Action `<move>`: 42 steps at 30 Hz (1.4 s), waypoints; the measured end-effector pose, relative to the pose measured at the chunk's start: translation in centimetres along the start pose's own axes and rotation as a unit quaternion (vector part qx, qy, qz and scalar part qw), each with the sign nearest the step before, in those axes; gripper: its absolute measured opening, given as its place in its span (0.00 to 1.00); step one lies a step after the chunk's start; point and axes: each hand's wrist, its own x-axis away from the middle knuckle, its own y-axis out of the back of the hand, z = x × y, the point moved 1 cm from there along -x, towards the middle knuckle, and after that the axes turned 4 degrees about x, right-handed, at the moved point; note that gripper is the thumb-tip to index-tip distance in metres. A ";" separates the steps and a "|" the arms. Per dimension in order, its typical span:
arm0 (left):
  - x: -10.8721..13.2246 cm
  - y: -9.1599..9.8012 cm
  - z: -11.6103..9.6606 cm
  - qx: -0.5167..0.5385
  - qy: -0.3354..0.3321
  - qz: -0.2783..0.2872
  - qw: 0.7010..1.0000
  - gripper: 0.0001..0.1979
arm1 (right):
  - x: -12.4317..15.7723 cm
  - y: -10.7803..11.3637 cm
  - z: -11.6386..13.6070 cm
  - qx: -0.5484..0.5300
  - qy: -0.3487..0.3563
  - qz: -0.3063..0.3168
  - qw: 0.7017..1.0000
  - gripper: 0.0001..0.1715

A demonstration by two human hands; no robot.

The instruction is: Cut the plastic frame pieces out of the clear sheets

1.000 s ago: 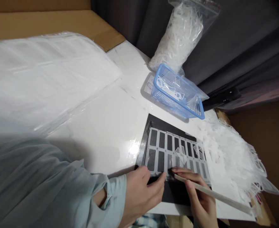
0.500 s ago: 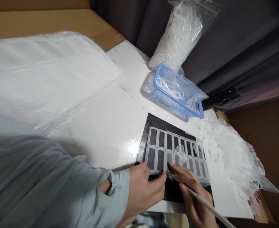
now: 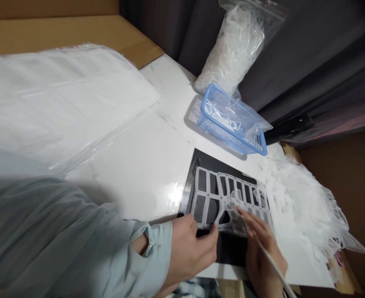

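A translucent white plastic lattice with rows of rectangular openings lies on a black mat. Its middle is bent and raised near my right hand. The fingertips of that hand touch the lattice, and the hand holds a thin pale stick running toward the lower edge of the view. My left hand grips the lattice's near edge, and its fingers rest over the mat. A pale blue-grey sleeve covers my left arm.
A blue mesh basket holding white scraps stands on a white board, near a bag of white scraps. Loose white plastic netting lies to the right. Film-wrapped white sheets lie at the left, and a dark curtain hangs behind.
The lattice's middle has buckled and lifted where my right fingers now touch it. The stick has swung steeper, and my right hand has moved slightly right. My left hand stays at the near edge.
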 end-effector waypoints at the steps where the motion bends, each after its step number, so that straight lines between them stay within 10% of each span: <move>1: 0.0 0.1 0.0 0.000 -0.005 0.005 1.000 0.33 | -0.2 0.4 -0.6 0.022 -0.014 -0.033 0.999 0.17; 8: 0.2 0.7 0.6 -0.009 -0.029 0.007 1.000 0.37 | -1.4 2.8 -3.1 0.139 -0.145 -0.221 0.954 0.20; 19: -0.2 0.5 0.9 0.051 0.043 -0.036 0.997 0.39 | 0.4 2.1 -1.8 -0.140 -0.064 0.034 0.987 0.12; 42: -0.8 -0.3 0.3 0.013 0.027 -0.141 0.990 0.18 | 0.4 0.5 0.5 -0.236 -0.022 0.152 0.960 0.14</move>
